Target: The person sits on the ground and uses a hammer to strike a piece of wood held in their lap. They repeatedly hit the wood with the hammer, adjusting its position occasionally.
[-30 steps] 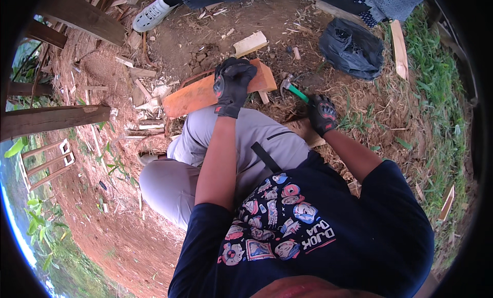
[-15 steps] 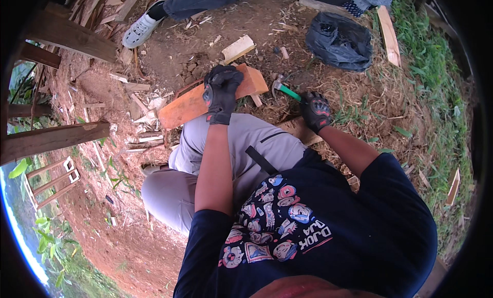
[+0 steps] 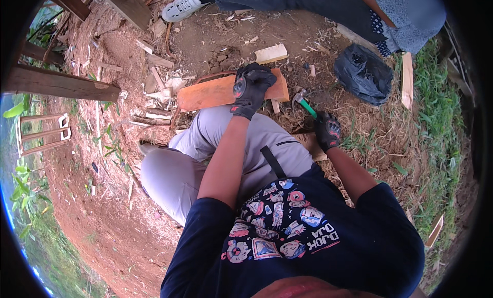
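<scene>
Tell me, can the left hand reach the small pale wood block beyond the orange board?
Probably yes: the left hand rests on the orange board, and the pale wood block lies just beyond on bare soil, nothing between.

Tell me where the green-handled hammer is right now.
In the head view, the green-handled hammer is in the gloved right hand, right of the orange wooden board.

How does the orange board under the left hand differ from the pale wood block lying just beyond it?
The orange board is long, flat and reddish-orange; the pale wood block is short, chunky and light tan. The left hand rests on the board's right end, while the block lies loose and untouched on the dirt. The board lies close against the person's knees; the block lies farther off. Both are cut wood lying flat on the ground.
</scene>
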The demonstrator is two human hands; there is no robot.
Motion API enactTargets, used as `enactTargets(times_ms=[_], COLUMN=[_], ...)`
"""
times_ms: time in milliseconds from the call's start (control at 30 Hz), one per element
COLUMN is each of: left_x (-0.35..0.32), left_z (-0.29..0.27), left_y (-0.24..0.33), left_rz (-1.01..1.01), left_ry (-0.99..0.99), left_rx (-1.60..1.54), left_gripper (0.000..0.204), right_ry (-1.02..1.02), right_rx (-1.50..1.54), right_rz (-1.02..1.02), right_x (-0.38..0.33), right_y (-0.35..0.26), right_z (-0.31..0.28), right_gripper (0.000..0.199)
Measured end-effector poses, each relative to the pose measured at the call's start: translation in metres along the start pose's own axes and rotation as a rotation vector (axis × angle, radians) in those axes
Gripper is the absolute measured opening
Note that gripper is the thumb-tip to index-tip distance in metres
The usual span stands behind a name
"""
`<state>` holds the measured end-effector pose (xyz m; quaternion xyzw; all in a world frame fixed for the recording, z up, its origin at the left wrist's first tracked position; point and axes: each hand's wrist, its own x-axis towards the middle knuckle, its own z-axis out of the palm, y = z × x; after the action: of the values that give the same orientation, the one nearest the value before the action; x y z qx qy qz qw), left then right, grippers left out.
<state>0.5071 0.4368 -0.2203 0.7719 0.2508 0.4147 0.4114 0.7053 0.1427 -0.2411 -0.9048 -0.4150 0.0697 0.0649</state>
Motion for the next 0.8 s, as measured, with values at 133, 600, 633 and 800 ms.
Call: enactTargets(times_ms=[133,600,633,800], left_x=[-0.002,-0.003,-0.004,-0.005], left_z=[-0.001,-0.004,-0.004,0.005], left_y=[0.004,0.011,0.008,0.010], left_rz=[-0.080,-0.111,-0.092,-0.118], left_ry=[0.005,-0.003,0.029,0.075], left_rx=[-0.063,0.047,0.085,0.198], left_gripper=[0.011,0.010,0.010,0.011], right_ry=[-0.090,-0.131,-0.149,-0.148], right_rx=[-0.095,-0.238,-0.212,-0.088], right_rz=[-0.014,-0.177,-0.173,-0.151], right_x=[0.004,0.028,0.031,0.023], right_y=[-0.004,0.030,0.030,-0.024], right_z=[-0.005,-0.114,-0.125,-0.165], right_gripper=[0.027,0.034,0.036,0.041])
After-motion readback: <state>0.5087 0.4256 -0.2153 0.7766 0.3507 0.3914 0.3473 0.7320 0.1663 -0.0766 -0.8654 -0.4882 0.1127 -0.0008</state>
